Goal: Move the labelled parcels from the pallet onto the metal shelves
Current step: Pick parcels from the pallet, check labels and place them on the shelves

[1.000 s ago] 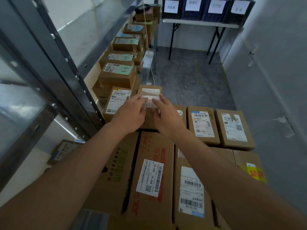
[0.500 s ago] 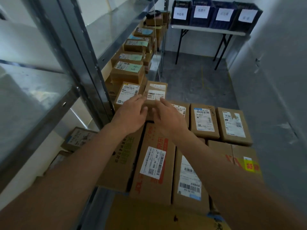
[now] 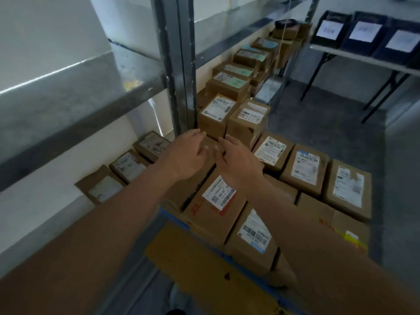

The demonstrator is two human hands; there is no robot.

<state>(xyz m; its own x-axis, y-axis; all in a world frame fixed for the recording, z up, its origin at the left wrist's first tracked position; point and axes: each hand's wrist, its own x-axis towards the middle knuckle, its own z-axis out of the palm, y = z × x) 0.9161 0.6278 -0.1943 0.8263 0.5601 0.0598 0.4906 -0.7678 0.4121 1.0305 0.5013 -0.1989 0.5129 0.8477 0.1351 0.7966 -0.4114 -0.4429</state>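
Both my hands hang empty, fingers loose: left hand [image 3: 187,153] and right hand [image 3: 236,159] side by side above the pallet stack. The small parcel [image 3: 248,122] stands on the lower metal shelf [image 3: 268,92], label up beside its neighbour [image 3: 214,114], readable from the aisle. Labelled parcels [image 3: 304,169] remain below.

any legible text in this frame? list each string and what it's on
"J4-J06", read upside down: white label on the long carton under the right hand.
"JD" in red, likely: side of that carton.
Handwritten "512", roughly: parcel on the lower shelf.
Other parcel labels and the dark bins' sheets: too blurred to read.
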